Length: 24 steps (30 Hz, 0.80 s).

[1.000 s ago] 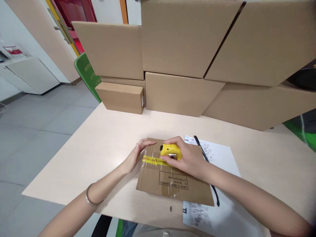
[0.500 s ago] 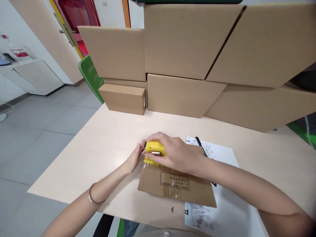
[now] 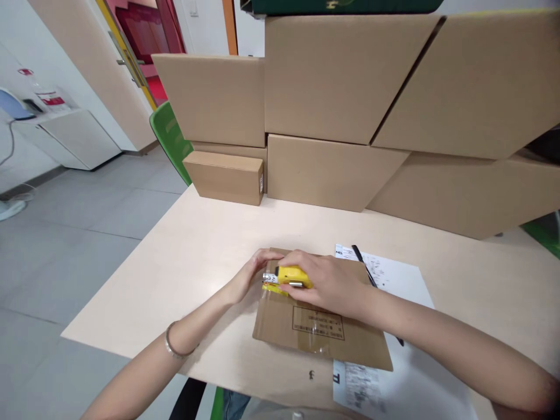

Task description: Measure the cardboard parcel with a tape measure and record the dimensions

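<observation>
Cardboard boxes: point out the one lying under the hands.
The flat cardboard package near the table's front edge, partly over the printed sheet. The other boxes are stacked at the back, untouched.

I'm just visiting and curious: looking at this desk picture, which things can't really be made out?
All in the head view:
- Yellow tape measure: mostly covered by the right hand; its markings are unreadable.
- Flat cardboard box: its printed label is too small to read.
- Paper sheet: partly under the box and forearm; its text is too small.
- Black pen: its lower part is hidden by the arm.
- Left hand: its fingertips are hidden behind the tape measure.
</observation>
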### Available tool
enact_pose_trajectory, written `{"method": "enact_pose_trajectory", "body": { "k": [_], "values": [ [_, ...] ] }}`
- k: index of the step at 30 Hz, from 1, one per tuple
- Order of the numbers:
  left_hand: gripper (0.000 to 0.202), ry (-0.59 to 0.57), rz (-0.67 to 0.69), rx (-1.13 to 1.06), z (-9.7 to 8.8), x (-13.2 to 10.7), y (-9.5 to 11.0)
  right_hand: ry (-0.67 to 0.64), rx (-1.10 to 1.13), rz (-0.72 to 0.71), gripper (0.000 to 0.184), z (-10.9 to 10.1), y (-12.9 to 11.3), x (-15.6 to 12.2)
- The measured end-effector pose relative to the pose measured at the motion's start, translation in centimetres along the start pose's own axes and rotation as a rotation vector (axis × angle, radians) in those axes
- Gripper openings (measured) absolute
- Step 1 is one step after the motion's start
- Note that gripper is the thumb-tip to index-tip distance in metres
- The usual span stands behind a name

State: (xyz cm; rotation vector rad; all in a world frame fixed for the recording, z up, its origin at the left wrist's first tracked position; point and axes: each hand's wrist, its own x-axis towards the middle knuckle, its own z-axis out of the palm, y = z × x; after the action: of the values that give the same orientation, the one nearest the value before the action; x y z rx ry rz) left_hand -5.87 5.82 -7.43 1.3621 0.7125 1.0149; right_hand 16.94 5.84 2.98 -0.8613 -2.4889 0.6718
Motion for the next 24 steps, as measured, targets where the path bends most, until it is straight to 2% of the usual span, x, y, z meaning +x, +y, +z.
{"method": "enact_pose_trajectory", "body": {
  "k": [3,9,13,17,21,24],
  "values": [
    [0.062,0.010,0.022,0.065,-0.2,-0.1,-0.2,0.045,-0.041,0.088,0.021,-1.4,1.3,-2.8],
    [0.054,0.003,0.069,0.178,-0.5,0.0,0.0,0.094,0.022,0.210,0.019,-4.8,4.5,-10.1],
    [0.047,0.006,0.034,0.282,-0.7,0.0,0.6,0.148,0.051,0.350,0.029,-6.1,5.9,-14.0],
    [0.046,-0.007,0.016,0.305,-1.0,0.0,0.5,0.205,0.142,0.413,0.032,-5.8,6.9,-15.4],
    [0.044,-0.016,0.038,0.301,-1.3,-0.2,0.0,0.274,0.185,0.413,0.034,-4.9,7.3,-15.6],
    [0.043,-0.012,0.041,0.301,-1.4,-0.2,-0.2,0.266,0.174,0.422,0.034,-5.2,7.0,-15.4]
  ]
}}
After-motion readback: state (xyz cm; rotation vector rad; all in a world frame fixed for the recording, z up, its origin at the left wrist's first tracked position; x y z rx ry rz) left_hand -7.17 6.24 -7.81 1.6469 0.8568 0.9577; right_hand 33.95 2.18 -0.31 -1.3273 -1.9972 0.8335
